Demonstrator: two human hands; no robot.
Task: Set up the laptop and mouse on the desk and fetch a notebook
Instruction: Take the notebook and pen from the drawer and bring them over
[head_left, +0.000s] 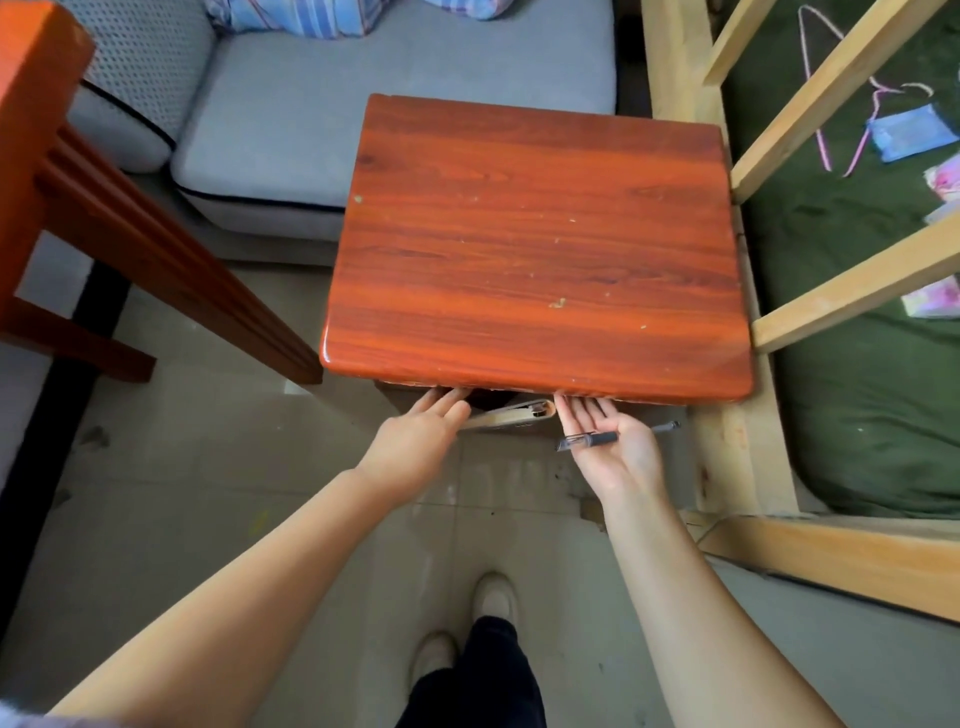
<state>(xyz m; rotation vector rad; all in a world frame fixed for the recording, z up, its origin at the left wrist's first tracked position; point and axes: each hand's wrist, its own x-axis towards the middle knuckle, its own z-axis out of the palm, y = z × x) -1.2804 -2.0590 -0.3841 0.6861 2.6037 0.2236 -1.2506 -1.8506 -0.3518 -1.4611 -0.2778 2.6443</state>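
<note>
A small red-brown wooden desk (540, 244) stands in front of me with a bare top. Both my hands reach under its front edge. My left hand (421, 441) rests palm down on a pale notebook (511, 414) that pokes out from the space beneath the desktop; its fingertips are hidden under the edge. My right hand (613, 441) is palm up beside the notebook's right end, with a dark pen (618, 436) lying across the palm under the thumb. No laptop or mouse is in view.
A grey sofa (363, 104) stands behind and left of the desk. A red wooden frame (104, 208) runs along the left. A light wooden bed frame (727, 441) with a green mattress (857, 364) is at the right. My feet stand on the tiled floor (208, 467).
</note>
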